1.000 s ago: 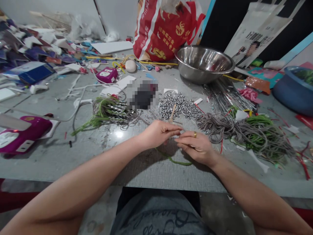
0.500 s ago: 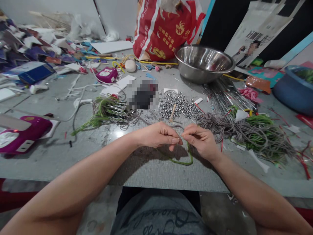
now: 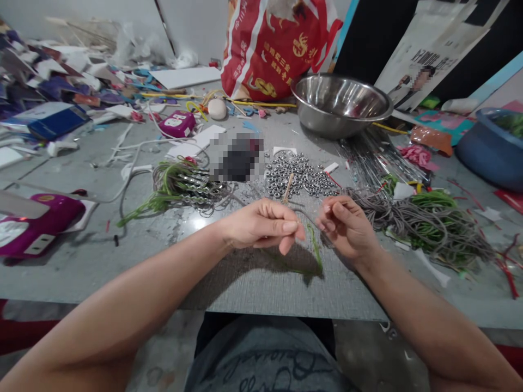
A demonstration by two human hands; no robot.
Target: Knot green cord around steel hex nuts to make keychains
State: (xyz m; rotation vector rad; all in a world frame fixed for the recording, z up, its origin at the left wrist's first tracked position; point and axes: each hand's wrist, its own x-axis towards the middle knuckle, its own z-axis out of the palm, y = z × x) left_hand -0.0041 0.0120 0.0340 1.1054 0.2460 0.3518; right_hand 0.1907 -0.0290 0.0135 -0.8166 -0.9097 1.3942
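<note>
My left hand (image 3: 269,224) is closed in a pinch, thumb pressed on the forefinger. A green cord (image 3: 315,247) hangs in a blurred loop from beside its fingertips and runs back under the palm. My right hand (image 3: 347,228) is a little to the right of it, fingers curled and thumb bent against them. Whatever is between those fingers is too small to make out. Behind both hands lies a heap of small round silver beads (image 3: 300,174) with a thin wooden stick (image 3: 288,188) at its front. A grey cord (image 3: 304,209) passes just behind the fingertips.
Bundles of grey and green cords (image 3: 429,223) lie to the right, beaded cords (image 3: 175,188) to the left. A steel bowl (image 3: 343,109), red bag (image 3: 273,54) and blue basin (image 3: 490,149) stand behind. A purple device (image 3: 53,223) is at the left, with scraps (image 3: 53,76) beyond.
My hands have drawn apart: the right hand has moved off to the right, away from the left fingertips. The green loop has swung and blurred. My left hand stays nearly in place.
</note>
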